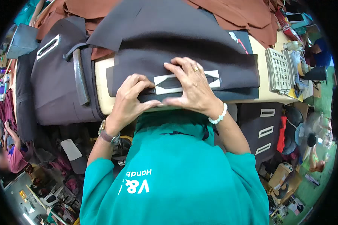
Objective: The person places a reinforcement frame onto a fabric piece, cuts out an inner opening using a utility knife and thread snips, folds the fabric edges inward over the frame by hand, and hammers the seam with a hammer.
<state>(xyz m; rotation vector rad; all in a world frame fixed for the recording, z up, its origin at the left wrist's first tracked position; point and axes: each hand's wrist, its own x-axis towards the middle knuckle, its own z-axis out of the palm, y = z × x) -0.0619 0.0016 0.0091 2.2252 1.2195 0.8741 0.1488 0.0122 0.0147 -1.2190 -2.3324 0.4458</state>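
Note:
A dark brown leather panel drapes over the table's front edge. Fixed on it is a white rectangular frame with pointed ends around a dark slot. My left hand curls at the frame's left end, fingertips on the leather and thumb at the front edge; its grip is partly hidden. Across the middle of the frame arches my right hand, fingers spread and thumb stretched toward the left thumb. It covers part of the slot. A hammer lies to the left on a dark leather stack.
Another white-framed slot shows on leather at the left. Reddish-brown leather pieces lie along the back. Pale slotted pieces are stacked at the right. A dark panel with several framed slots hangs below the table. Other people are nearby.

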